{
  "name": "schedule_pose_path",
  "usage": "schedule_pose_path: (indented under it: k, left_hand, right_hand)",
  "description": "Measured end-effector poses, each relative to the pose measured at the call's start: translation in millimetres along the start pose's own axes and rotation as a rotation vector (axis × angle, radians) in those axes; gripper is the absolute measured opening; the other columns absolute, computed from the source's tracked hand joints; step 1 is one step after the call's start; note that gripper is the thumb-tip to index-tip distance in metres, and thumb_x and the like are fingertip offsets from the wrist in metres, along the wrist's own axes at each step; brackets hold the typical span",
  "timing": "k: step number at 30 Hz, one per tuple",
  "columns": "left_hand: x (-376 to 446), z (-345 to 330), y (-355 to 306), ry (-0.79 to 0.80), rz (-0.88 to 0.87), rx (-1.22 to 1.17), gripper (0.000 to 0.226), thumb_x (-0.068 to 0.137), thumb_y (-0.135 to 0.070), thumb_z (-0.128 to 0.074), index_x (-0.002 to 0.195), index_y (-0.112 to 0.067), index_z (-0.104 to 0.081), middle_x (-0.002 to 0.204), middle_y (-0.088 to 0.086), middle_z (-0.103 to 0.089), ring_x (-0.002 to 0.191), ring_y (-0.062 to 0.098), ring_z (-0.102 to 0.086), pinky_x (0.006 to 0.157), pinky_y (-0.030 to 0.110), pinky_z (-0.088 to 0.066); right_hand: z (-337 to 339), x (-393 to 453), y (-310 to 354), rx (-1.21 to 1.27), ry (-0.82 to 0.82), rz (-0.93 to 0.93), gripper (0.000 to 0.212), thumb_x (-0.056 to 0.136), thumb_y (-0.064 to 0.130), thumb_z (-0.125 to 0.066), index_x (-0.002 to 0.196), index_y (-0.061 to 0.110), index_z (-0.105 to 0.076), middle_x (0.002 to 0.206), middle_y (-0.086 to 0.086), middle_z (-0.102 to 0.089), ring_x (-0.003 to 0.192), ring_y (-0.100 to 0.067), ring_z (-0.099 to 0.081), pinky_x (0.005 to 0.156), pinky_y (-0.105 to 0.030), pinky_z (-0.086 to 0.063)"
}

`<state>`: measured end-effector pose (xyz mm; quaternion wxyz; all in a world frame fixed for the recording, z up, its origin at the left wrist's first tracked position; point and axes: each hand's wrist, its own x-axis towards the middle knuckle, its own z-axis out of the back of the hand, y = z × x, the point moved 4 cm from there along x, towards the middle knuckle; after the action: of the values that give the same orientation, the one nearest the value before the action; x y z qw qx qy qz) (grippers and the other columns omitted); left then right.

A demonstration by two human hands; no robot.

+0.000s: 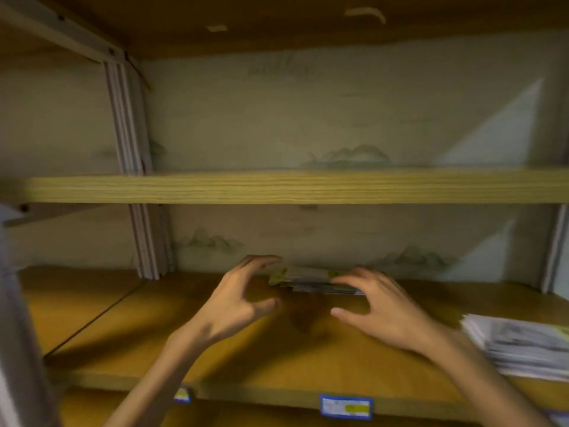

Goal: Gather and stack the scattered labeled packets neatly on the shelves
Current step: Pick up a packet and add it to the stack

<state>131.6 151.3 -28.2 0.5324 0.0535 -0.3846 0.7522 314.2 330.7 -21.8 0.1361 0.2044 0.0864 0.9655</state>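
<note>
Blue-bordered, with a yellow patch, a shelf label (pixel 345 408) is fixed to the front edge of the lower shelf (pixel 154 328); its print is too blurred to read, as is a smaller yellow tag (pixel 181 395) further left on the same edge. The shelving is orange-brown wood on pale metal uprights (pixel 129 118), with an upper shelf (pixel 277 189) of lighter grained board. The wall (pixel 308 118) behind carries faint green mountain motifs. A small stack of packets (pixel 308 280) lies flat at the back of the lower shelf, close to the wall, a yellow tab showing at its left end. A second, taller pile of packets (pixel 517 343) sits at the right front of the same shelf. The left hand (pixel 237 300) hovers just left of the small stack, fingers spread and curved, holding nothing. The right hand (pixel 381 306) is spread likewise, its fingertips resting on the stack's right end, thumb free.
</note>
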Motion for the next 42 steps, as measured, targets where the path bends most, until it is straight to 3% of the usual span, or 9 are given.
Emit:
schedule_pose_path:
  k: [2,6,11,16,19,22,26,31,42]
  left_hand:
    - [1.9,14.2,14.7,0.035,-0.005,-0.006,0.073,0.073,-0.055,-0.069,0.141,-0.047,-0.042,0.143,-0.025,-0.042,0.132,-0.007,-0.038,0.104,0.023,-0.032]
    - [9.2,27.9,28.6,0.063,-0.036,-0.04,0.072,0.076,-0.051,-0.071,0.142,-0.047,-0.041,0.144,-0.024,-0.041,0.133,-0.005,-0.037,0.102,0.021,-0.029]
    - [7.8,21.8,36.0,0.074,-0.056,-0.043,0.074,0.077,-0.051,-0.073,0.143,-0.047,-0.039,0.146,-0.024,-0.041,0.133,-0.005,-0.037,0.105,0.022,-0.031]
    - [9.7,9.7,42.8,0.073,-0.018,-0.067,0.073,0.076,-0.052,-0.073,0.142,-0.046,-0.042,0.144,-0.023,-0.043,0.132,-0.005,-0.038,0.106,0.021,-0.031]
    - [17.3,6.1,44.7,0.076,-0.007,-0.061,0.066,0.079,-0.044,-0.077,0.138,-0.045,-0.046,0.139,-0.027,-0.045,0.127,-0.011,-0.039,0.099,0.011,-0.028]
    - [23.3,5.3,51.8,0.085,0.015,-0.07,0.056,0.08,-0.042,-0.077,0.13,-0.049,-0.051,0.133,-0.036,-0.045,0.122,-0.02,-0.037,0.097,0.011,-0.029]
    - [28.4,2.5,65.8,0.05,0.059,-0.055,0.055,0.08,-0.043,-0.076,0.129,-0.05,-0.053,0.134,-0.032,-0.047,0.124,-0.013,-0.04,0.099,0.019,-0.033]
    - [26.7,1.0,73.3,-0.018,0.031,-0.007,0.043,0.083,-0.035,-0.074,0.118,-0.052,-0.057,0.124,-0.04,-0.048,0.117,-0.02,-0.04,0.092,0.01,-0.031]
    - [27.2,-5.0,77.4,0.005,0.02,0.061,0.049,0.076,-0.04,-0.07,0.123,-0.047,-0.058,0.131,-0.022,-0.051,0.122,-0.003,-0.045,0.095,0.016,-0.033]
  right_hand:
    - [-8.2,9.2,15.5,-0.003,0.014,-0.045,0.059,0.088,0.061,-0.059,0.142,0.044,-0.042,0.15,0.012,-0.039,0.14,-0.008,-0.031,0.111,-0.026,-0.026]
    - [-10.4,17.0,28.7,-0.01,-0.02,-0.115,0.056,0.088,0.06,-0.06,0.139,0.043,-0.046,0.142,0.013,-0.046,0.133,-0.007,-0.038,0.101,-0.021,-0.029]
    - [-19.3,16.5,28.9,-0.049,0.002,-0.129,0.059,0.088,0.061,-0.06,0.142,0.044,-0.043,0.15,0.011,-0.04,0.139,-0.008,-0.032,0.11,-0.026,-0.027]
    - [-27.9,23.3,8.7,0.025,0.025,-0.14,0.054,0.087,0.057,-0.063,0.137,0.042,-0.049,0.139,0.019,-0.044,0.133,-0.003,-0.036,0.098,-0.017,-0.024]
    - [-33.5,41.9,-7.4,0.071,0.032,-0.142,0.049,0.087,0.055,-0.066,0.133,0.038,-0.056,0.127,0.023,-0.05,0.125,-0.003,-0.047,0.101,-0.017,-0.035]
    - [-34.3,67.7,-24.5,0.014,-0.024,-0.112,0.042,0.085,0.053,-0.066,0.125,0.039,-0.061,0.119,0.017,-0.056,0.117,-0.008,-0.05,0.096,-0.026,-0.046]
    - [-40.4,88.3,-48.4,-0.09,0.0,-0.133,0.053,0.088,0.049,-0.066,0.137,0.037,-0.051,0.13,0.013,-0.049,0.125,-0.012,-0.039,0.101,-0.027,-0.037]
    - [-59.4,94.6,-64.5,-0.169,-0.023,-0.124,0.052,0.087,0.056,-0.058,0.135,0.036,-0.053,0.127,0.012,-0.051,0.123,-0.013,-0.043,0.101,-0.029,-0.036]
    - [-69.8,99.5,-88.4,-0.152,-0.047,-0.13,0.044,0.085,0.047,-0.068,0.125,0.03,-0.06,0.118,0.01,-0.051,0.112,-0.01,-0.043,0.094,-0.029,-0.038]
